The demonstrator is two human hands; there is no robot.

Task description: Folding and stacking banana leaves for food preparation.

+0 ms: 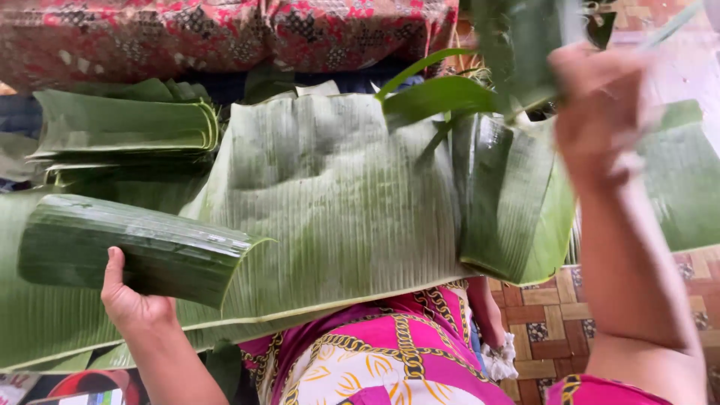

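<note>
- Head view: left hand grips the near edge of a rolled banana leaf, thumb up on the outer face, fingers wrapped underneath and out of sight. The roll lies across the left of a broad flat leaf that covers the person's lap.
- Right hand is raised at the far right, clenched around a torn leaf piece; motion blur, so the finger positions are unclear.
- Handling, my read: the leaf is light, thin and floppy, and tears easily along the ribs. The glossy face looks a bit slick. The roll holds some shape, so support it from below near the middle; pinching an edge risks a split.
- The flat leaf is best taken at the thick midrib edge near the lap, not by the blade.
- A folded leaf stack sits far left, and another folded leaf hangs right of centre.
- Hidden: whatever lies under the leaves, the lap surface, and the left hand's fingers. The far patterned red cloth is cut off at the top. A tiled floor shows near right. A small white object by the knee is too small to tell.
</note>
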